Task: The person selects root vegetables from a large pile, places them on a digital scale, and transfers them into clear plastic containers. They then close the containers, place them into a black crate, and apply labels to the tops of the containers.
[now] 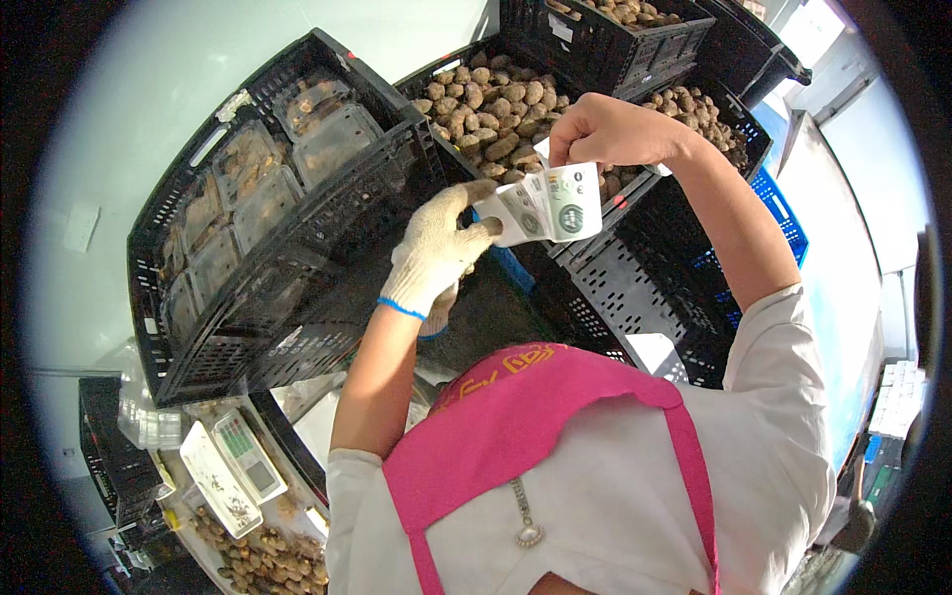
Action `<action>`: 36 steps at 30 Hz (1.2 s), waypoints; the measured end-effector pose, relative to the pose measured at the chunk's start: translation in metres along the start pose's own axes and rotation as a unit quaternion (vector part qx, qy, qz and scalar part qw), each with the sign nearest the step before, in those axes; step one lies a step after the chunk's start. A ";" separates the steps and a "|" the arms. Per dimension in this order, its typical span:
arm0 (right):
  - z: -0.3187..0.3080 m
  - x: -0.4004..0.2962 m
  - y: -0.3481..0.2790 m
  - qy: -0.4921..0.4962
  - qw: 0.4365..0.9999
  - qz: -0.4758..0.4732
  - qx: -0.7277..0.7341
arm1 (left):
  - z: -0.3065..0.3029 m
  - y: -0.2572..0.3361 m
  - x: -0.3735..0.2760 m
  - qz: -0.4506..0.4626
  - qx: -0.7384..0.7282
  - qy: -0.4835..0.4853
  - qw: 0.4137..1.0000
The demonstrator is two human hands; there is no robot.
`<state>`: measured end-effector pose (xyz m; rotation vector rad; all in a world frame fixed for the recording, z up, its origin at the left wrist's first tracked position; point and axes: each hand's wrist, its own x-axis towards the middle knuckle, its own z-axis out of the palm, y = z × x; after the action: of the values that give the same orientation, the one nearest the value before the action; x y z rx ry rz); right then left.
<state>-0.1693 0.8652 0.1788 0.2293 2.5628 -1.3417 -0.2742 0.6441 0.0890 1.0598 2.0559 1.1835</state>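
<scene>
My left hand (446,238), in a cream knitted glove with dark fingertips and a blue cuff edge, grips a bundle of printed labels (524,212) between thumb and fingers. My right hand (599,134) is bare and closes on the labels' upper edge, where they fan apart. The labels are white with green printing. A second glove (440,316) shows partly beneath the left wrist. Behind the hands, brown tubers or root vegetables (491,111) fill a black crate. On the left, clear plastic boxes (268,208) of brown pieces lie in another black plastic crate (297,260).
A digital scale (242,457) with a white tray stands at the lower left, beside loose brown pieces (260,558). Further black crates (632,59) of produce rise at the back. A blue crate (781,216) is at the right. Part of another person (855,520) shows at the lower right.
</scene>
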 end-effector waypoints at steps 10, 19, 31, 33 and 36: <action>0.002 0.000 0.029 -0.077 0.996 -0.042 0.014 | -0.031 -0.016 -0.019 -0.063 -0.467 -0.150 0.869; 0.070 0.043 -0.020 -0.149 0.952 -0.215 0.157 | -0.078 0.001 -0.040 -0.010 -0.400 -0.114 0.909; 0.113 0.080 -0.086 -0.069 0.897 -0.279 0.335 | -0.089 0.003 -0.130 0.118 -0.217 0.226 0.942; 0.123 0.084 -0.097 -0.066 0.888 -0.307 0.337 | -0.088 0.010 -0.131 0.113 -0.166 0.308 0.930; 0.137 0.085 -0.119 -0.052 0.882 -0.321 0.343 | -0.094 0.024 -0.143 0.088 -0.225 0.341 0.909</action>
<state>-0.2615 0.6871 0.1726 -0.6210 2.0238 -2.3833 -0.2581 0.4887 0.1633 0.6580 2.0009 2.2383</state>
